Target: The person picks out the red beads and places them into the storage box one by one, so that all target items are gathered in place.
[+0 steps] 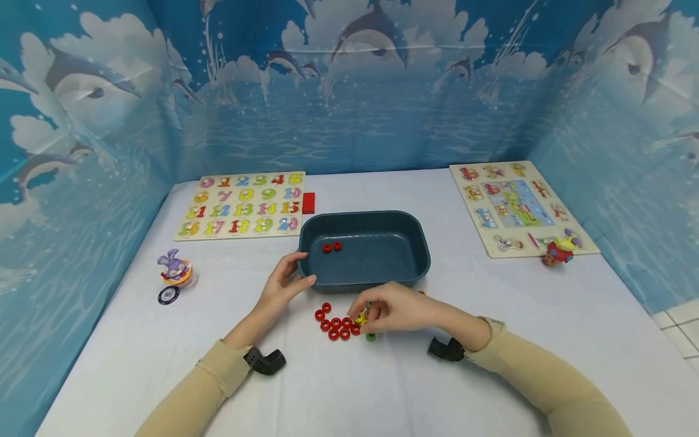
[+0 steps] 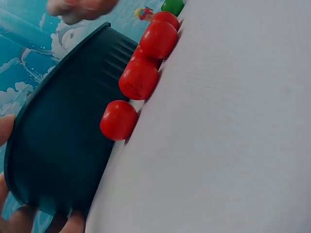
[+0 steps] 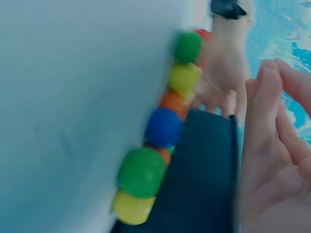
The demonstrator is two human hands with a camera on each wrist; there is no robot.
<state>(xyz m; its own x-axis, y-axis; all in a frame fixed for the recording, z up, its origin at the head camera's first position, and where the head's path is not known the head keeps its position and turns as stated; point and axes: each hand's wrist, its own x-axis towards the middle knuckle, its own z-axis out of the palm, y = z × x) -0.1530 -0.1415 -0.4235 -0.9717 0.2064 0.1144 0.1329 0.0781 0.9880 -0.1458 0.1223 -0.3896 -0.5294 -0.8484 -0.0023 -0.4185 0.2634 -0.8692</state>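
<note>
Red beads (image 2: 139, 80) – loose cluster on the white-covered desk (image 1: 349, 388), between the tray's near wall and the desk's near edge. Mixed beads (image 3: 141, 173) (green, yellow, orange, blue) to their right, partly hidden under the right hand (image 1: 395, 309). Two loose reds (image 1: 326, 248) inside the tray (image 1: 338, 287), toward its left end.

Right hand: fingers bent, thumb and fingertips almost meeting; cannot tell whether a bead sits between them. Left hand (image 1: 281, 285): thumb and fingers curled round the tray's near left corner, apparently steadying it.

Handling, my judgement: beads look apt to roll. Pinch one across opposite sides, start at the cluster's margin, lift straight up so neighbours stay put. If crossing the rim, clear it well and let go low – less bounce. Left hand firm, no tipping.

Farther out: number board (image 1: 246, 232) toward the desk's far left corner, red block (image 1: 308, 203) at its right side; picture board (image 1: 475, 227) toward the far right corner; rabbit toy (image 1: 173, 267) by the left edge.
</note>
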